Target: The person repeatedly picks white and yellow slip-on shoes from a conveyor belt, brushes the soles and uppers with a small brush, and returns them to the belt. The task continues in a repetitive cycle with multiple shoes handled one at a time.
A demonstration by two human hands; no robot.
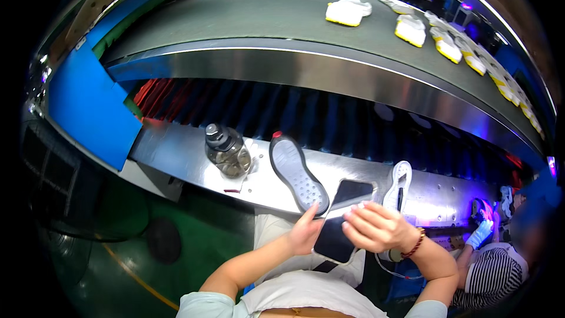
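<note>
This is a shoe factory, at a station on an assembly line. A long dark conveyor belt (265, 15) curves across the top, carrying a row of white shoes with yellow soles (447, 44) toward its right end. Below the belt runs a steel desk (176, 150), where a grey shoe sole (296, 174) and a white sole (399, 184) lie. Left of the belt stands a blue machine panel (88, 106). Below its right end, another worker in a white glove (479, 234) sits.
</note>
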